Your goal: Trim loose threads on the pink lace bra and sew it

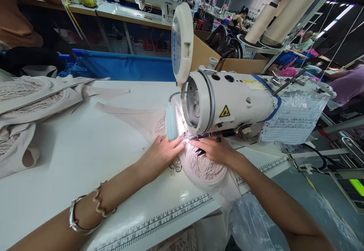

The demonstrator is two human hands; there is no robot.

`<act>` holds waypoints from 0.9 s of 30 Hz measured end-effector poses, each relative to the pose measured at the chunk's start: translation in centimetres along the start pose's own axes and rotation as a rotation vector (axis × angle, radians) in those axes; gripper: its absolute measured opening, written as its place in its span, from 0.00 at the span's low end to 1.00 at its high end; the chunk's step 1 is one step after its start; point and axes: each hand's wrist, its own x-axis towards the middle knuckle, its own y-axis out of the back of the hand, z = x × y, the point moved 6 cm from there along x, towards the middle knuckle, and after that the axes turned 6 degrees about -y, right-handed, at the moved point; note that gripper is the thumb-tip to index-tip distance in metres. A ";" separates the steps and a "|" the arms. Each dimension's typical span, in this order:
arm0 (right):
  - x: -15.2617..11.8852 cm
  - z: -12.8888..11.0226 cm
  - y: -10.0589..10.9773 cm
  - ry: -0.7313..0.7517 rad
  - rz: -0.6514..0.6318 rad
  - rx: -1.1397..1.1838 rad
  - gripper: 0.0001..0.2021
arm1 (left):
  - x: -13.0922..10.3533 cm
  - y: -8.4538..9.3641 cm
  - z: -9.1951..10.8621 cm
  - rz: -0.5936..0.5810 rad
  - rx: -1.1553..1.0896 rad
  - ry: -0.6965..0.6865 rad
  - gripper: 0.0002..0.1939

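Observation:
A pale pink garment piece with stringy, ruched cups, like a bra (pixel 204 167), lies under the white sewing machine (pixel 236 99). My left hand (pixel 163 152) is closed on its edge just left of the lit needle area, its fingertips close to the needle. On the other side, my right hand (pixel 213 150) rests over the cup with its index finger stretched toward the needle. Dark pointed blades, like thread snips (pixel 200 152), stick out from under its fingers; their handles are hidden. A strap part of the bra trails away to the left behind my left hand.
More pale pieces with stringy cups (pixel 19 118) lie heaped on the white table (pixel 93 145) at left. Printed rulers (pixel 159 220) run along its front edge. The machine's round cover (pixel 182 42) stands raised. Blue cloth (pixel 125 65) hangs behind; a person (pixel 19 19) is at upper left.

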 end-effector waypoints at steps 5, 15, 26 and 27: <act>-0.1 -0.3 -0.3 -0.023 -0.035 0.000 0.30 | 0.0 0.3 -0.9 0.061 -0.118 0.010 0.28; -0.2 0.4 -0.9 -0.270 -0.090 0.142 0.10 | 0.3 0.7 -1.3 0.117 -0.016 -0.044 0.24; -0.1 1.3 -1.1 -0.236 0.118 0.197 0.18 | 0.3 -0.3 5.4 0.070 0.122 0.104 0.26; -0.3 0.9 -1.0 -0.179 0.115 0.191 0.23 | 0.2 -0.6 5.6 0.083 0.119 0.103 0.26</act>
